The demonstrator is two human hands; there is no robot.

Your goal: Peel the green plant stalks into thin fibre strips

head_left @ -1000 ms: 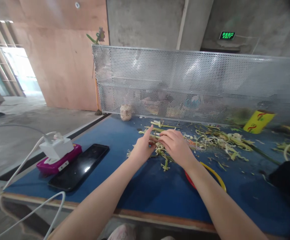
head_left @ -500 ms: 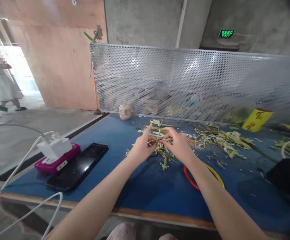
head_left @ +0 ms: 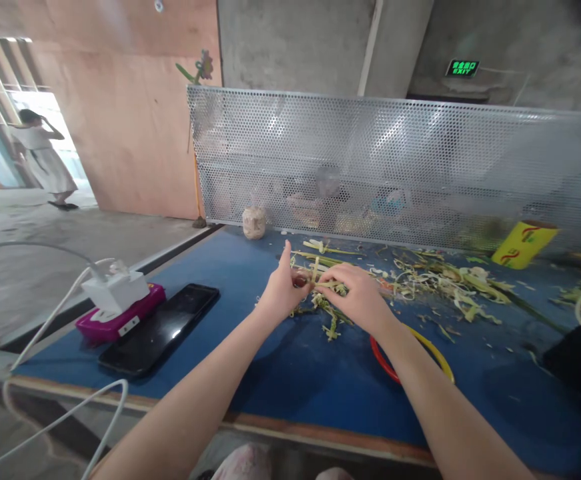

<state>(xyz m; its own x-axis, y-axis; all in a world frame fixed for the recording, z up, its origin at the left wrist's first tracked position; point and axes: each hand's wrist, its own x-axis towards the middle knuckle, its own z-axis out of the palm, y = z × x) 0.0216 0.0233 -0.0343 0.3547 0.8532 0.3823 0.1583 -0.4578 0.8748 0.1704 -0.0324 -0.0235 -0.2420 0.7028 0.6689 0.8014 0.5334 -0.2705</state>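
Note:
Over the middle of the blue table, my left hand (head_left: 279,288) is closed, its thumb pointing up. A small reddish-brown item (head_left: 299,281) shows at its fingers; I cannot make out what it is. My right hand (head_left: 359,293) pinches a pale green plant strip (head_left: 324,285) that runs across to the left fingertips. Another narrow strip (head_left: 316,267) stands up where the fingers meet. Beneath and around both hands lie loose green plant scraps (head_left: 331,325). A red and yellow ring (head_left: 386,363) rests partly under my right forearm.
A black phone (head_left: 160,330) and a magenta power strip (head_left: 120,321) with white adapters lie at the left. A wrapped whitish block (head_left: 254,223) and a yellow packet (head_left: 525,244) stand before the perforated metal screen (head_left: 290,133). Plant scraps (head_left: 440,283) spread rightward. A person (head_left: 45,157) is far left.
My right fingers have curled further round the strip, and my left thumb has straightened upward. One narrow strip now stands more upright between the hands. The view has shifted slightly; the distant person shows farther right.

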